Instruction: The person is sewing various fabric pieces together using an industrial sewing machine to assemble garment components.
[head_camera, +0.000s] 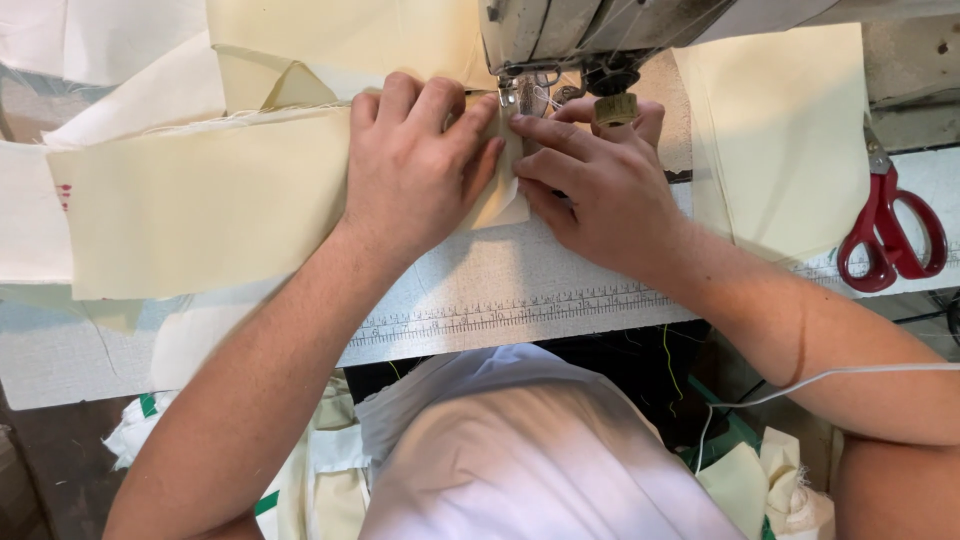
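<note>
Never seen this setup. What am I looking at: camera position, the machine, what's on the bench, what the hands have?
One picture, from a camera worn on the person's head, looking down over their chest. At top is the grey metal head of a sewing machine. The left hand lies flat on a long pale yellow fabric strip, pressing it near the needle area. The right hand pinches the strip's end beside it. The work surface is a grey-white sewing table with a printed ruler scale along its front edge. Red-handled scissors lie to the right, beside another pale yellow fabric piece.
</note>
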